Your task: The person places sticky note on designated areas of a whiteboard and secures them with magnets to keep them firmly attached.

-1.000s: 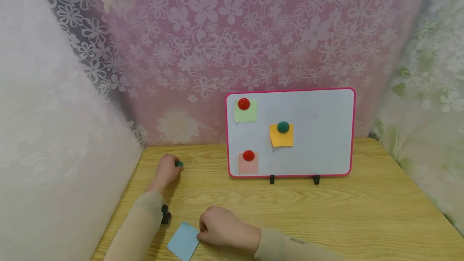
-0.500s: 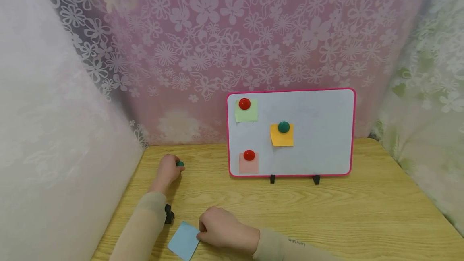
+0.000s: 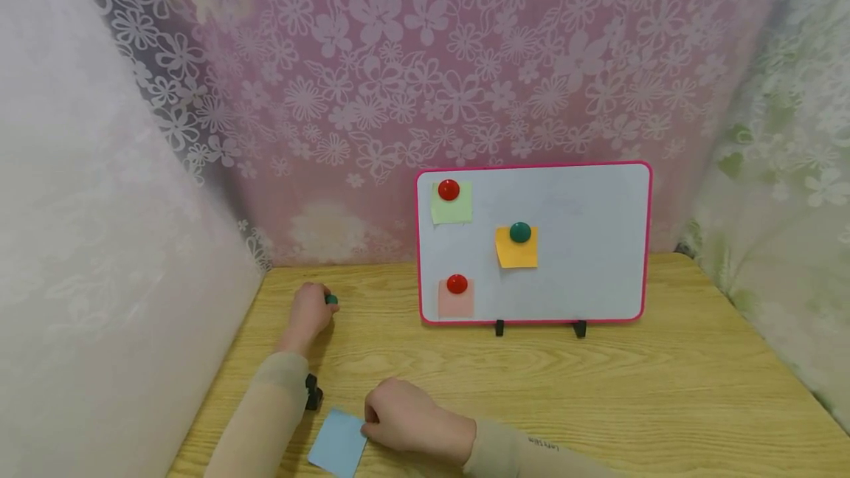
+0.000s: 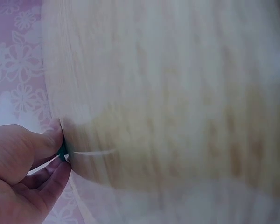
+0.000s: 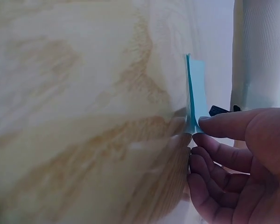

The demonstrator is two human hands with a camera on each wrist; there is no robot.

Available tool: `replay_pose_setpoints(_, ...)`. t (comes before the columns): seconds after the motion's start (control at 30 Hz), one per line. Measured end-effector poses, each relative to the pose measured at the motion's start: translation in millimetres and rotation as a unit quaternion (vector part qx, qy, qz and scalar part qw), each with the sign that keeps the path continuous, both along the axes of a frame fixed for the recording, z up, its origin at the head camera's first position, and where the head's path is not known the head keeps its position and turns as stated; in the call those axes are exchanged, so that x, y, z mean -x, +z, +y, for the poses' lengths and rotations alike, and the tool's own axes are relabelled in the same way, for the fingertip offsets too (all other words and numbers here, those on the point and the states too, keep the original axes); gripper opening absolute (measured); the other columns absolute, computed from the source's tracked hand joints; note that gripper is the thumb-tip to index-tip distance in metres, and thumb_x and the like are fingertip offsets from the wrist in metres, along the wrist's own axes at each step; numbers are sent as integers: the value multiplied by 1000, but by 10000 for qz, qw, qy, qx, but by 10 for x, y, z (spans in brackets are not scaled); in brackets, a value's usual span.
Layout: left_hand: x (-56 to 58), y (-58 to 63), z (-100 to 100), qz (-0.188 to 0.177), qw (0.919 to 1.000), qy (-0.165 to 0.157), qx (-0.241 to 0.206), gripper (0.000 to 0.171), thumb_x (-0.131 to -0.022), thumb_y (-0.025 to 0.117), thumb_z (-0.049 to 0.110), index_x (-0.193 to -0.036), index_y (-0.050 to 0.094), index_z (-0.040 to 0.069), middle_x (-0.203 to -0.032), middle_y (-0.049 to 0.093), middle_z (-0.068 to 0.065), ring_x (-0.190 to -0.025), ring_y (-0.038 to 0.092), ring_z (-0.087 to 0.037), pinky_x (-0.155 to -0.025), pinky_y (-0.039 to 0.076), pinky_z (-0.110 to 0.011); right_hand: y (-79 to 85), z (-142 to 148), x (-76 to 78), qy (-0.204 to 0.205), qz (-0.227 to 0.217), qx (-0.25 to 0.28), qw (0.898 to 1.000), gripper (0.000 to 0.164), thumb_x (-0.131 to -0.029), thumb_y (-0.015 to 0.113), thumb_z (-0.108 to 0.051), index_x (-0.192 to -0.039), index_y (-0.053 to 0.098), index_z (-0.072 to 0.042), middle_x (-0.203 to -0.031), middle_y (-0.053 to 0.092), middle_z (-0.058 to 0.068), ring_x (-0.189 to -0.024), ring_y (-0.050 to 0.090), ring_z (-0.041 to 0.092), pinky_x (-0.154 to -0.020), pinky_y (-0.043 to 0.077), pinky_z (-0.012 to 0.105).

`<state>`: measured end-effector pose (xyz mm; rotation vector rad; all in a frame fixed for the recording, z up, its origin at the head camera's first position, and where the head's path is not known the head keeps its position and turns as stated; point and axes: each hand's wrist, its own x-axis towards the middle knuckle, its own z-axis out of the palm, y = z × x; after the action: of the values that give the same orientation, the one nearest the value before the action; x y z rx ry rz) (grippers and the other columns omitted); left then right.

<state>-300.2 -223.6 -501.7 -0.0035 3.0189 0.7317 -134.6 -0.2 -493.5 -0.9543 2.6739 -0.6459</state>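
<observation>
At the back left of the table, my left hand pinches a green round magnet between thumb and fingers. The left wrist view has the same magnet at the fingertips, right by the tabletop. Nearer the front, my right hand pinches the right corner of a blue sticky note. Seen edge-on in the right wrist view, that note stands up from between thumb and forefinger, close to the table surface, with the other fingers curled below.
A pink-framed whiteboard stands at the back on black feet. Magnets hold a green note, an orange note and a pink note on it. Flowered curtains surround the wooden table.
The blue sticky note has shifted and turned slightly at the right fingertips. My left forearm has drifted a little to the right; the magnet stays pinched in the left hand.
</observation>
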Motion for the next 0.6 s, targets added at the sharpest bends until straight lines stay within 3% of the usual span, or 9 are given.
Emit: replay_pose_setpoints(0.6,21,-41,-7,15,10000,5,-32,33,-100,77,11,-122,68,-12,-120,61,-28,-108,62,-41,-94,55,-53,-23,23,32,121,77,166,9998,26,-96,81,-25,-72,70,-24,-65,54,-18,-62,50,-3,-60,41,13)
